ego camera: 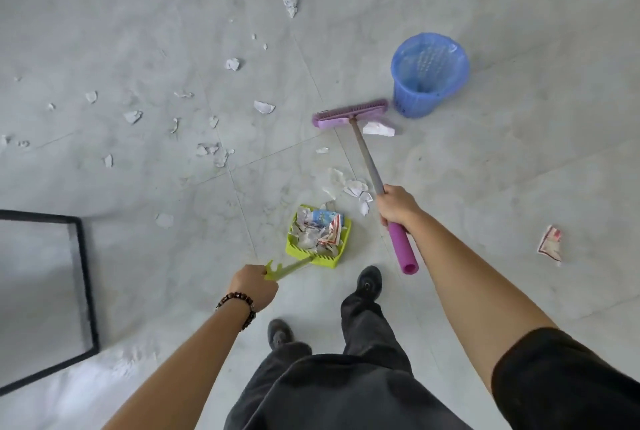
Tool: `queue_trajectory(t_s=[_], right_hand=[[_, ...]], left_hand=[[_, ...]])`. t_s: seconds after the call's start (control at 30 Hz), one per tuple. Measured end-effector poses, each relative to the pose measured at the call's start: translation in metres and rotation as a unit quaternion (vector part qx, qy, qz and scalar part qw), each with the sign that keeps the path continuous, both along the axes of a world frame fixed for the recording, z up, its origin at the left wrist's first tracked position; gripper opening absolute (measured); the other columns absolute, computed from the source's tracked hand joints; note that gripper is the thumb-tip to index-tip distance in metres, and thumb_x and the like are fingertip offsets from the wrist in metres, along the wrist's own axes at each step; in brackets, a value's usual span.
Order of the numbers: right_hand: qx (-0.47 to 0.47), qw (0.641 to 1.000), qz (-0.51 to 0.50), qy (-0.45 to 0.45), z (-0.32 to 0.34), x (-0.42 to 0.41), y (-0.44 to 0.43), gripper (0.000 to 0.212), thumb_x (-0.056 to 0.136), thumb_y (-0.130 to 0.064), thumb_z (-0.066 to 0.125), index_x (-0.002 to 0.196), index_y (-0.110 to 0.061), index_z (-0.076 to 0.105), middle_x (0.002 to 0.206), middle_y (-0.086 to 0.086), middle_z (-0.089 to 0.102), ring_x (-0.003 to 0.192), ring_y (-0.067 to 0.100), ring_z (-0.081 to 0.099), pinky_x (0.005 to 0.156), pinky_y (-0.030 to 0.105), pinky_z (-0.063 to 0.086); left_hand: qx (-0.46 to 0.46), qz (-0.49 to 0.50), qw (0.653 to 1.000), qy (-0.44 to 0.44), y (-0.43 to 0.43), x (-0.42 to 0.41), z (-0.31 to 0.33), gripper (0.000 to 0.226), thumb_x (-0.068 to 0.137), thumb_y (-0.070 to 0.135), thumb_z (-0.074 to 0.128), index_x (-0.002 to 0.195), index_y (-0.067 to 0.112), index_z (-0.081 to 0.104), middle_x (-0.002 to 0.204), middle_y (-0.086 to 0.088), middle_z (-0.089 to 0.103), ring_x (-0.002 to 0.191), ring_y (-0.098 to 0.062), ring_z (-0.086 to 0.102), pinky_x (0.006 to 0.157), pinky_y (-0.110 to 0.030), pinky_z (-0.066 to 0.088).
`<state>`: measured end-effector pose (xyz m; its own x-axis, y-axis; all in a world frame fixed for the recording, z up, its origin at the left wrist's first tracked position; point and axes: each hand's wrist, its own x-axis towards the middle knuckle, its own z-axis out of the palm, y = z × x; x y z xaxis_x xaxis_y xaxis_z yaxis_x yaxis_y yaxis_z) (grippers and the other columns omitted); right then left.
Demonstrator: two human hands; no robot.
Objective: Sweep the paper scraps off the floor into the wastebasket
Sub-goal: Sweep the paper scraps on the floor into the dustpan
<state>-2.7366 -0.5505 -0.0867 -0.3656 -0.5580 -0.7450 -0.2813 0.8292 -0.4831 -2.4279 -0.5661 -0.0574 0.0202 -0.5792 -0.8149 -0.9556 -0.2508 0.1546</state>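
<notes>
Our right hand (394,205) fisted round broom (349,113) handle; left hand (254,286) clenching dustpan (320,236) handle — pale tiled floor (519,170), scraps (264,106) scattered.

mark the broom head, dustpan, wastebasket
broom head (349,113), head view, middle of the purple bristle bar
dustpan (341,242), head view, green right wall
wastebasket (420,102), head view, blue outer wall

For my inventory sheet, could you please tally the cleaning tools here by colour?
Purple: 1, purple-headed broom in the right hand
Green: 1, lime-green plastic dustpan in the left hand
Blue: 1, blue plastic wastebasket
Total: 3
</notes>
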Motion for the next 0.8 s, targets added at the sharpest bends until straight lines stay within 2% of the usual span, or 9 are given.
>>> queue_trajectory(t_s=[0.07,0.2,0.27,0.37,0.4,0.47,0.53,0.67,0.8], right_hand=[[0.027,0.998,0.047,0.008,-0.009,-0.008,-0.012,0.033,0.088,-0.017,0.040,0.116,-0.015,0.057,0.063,0.012,0.068,0.050,0.024,0.060,0.056,0.029,0.053],[0.082,0.992,0.092,0.006,-0.010,-0.015,0.008,0.025,0.093,-0.018,0.037,0.112,-0.014,0.052,0.071,0.011,0.062,0.042,0.021,0.057,0.041,0.024,0.047],[0.107,0.989,0.102,0.008,-0.005,-0.017,0.037,0.034,0.096,-0.019,0.036,0.127,-0.015,0.050,0.082,0.012,0.062,0.048,0.023,0.059,0.039,0.026,0.048],[0.130,0.986,0.101,0.005,0.011,-0.014,0.078,0.047,0.099,-0.026,0.036,0.146,-0.025,0.037,0.091,0.010,0.062,0.054,0.021,0.061,0.041,0.024,0.048],[0.128,0.988,0.091,-0.006,0.018,-0.012,0.086,0.046,0.099,-0.026,0.037,0.145,-0.026,0.039,0.089,0.009,0.061,0.053,0.020,0.060,0.041,0.024,0.048],[0.115,0.991,0.066,-0.023,0.031,-0.005,0.098,0.033,0.098,-0.023,0.040,0.130,-0.022,0.050,0.079,0.008,0.059,0.047,0.017,0.056,0.041,0.025,0.049],[0.100,0.994,0.032,-0.025,0.042,0.004,0.104,0.023,0.098,-0.023,0.042,0.119,-0.021,0.052,0.073,0.007,0.057,0.044,0.016,0.053,0.041,0.026,0.050],[0.070,0.996,-0.043,-0.024,0.049,0.016,0.091,0.022,0.098,-0.024,0.044,0.118,-0.025,0.053,0.072,0.009,0.059,0.046,0.017,0.052,0.041,0.023,0.046],[0.036,0.988,-0.138,-0.049,0.046,0.021,0.050,0.020,0.095,-0.020,0.044,0.107,-0.011,0.058,0.058,0.010,0.054,0.039,0.017,0.047,0.039,0.023,0.043]], left_hand=[[0.002,0.005,1.000,-0.005,-0.008,-0.005,0.004,0.022,0.080,0.009,0.048,0.091,0.012,0.067,0.062,-0.001,0.049,0.051,-0.018,0.043,0.043,-0.017,0.034],[0.008,0.014,1.000,-0.008,-0.028,-0.015,0.006,0.012,0.079,0.010,0.051,0.079,0.012,0.062,0.059,-0.001,0.048,0.048,-0.019,0.043,0.045,-0.018,0.036],[0.009,0.011,1.000,-0.006,-0.037,-0.019,0.005,0.011,0.079,0.009,0.051,0.078,0.011,0.062,0.060,-0.002,0.048,0.048,-0.019,0.044,0.045,-0.018,0.036],[0.016,-0.003,1.000,-0.003,-0.046,-0.020,0.006,0.011,0.079,0.007,0.050,0.076,0.008,0.060,0.059,-0.004,0.050,0.046,-0.020,0.046,0.043,-0.018,0.038],[0.022,-0.005,1.000,-0.005,-0.049,-0.020,0.007,0.011,0.079,0.006,0.049,0.075,0.008,0.059,0.058,-0.005,0.049,0.045,-0.021,0.045,0.042,-0.018,0.038],[0.034,-0.012,0.999,-0.004,-0.058,-0.018,0.011,0.010,0.080,0.005,0.048,0.076,0.006,0.056,0.058,-0.007,0.049,0.043,-0.023,0.046,0.041,-0.019,0.038],[0.042,-0.024,0.999,-0.002,-0.070,-0.018,0.017,0.009,0.083,0.005,0.047,0.077,0.004,0.055,0.057,-0.009,0.050,0.041,-0.023,0.046,0.040,-0.019,0.038],[0.051,-0.067,0.996,0.003,-0.093,-0.018,0.023,0.013,0.087,0.007,0.047,0.076,0.003,0.051,0.055,-0.010,0.050,0.039,-0.022,0.046,0.040,-0.020,0.037],[0.028,-0.164,0.986,-0.013,-0.106,-0.015,0.019,0.011,0.085,0.010,0.047,0.077,0.009,0.054,0.065,-0.004,0.054,0.052,-0.018,0.052,0.045,-0.021,0.041]])
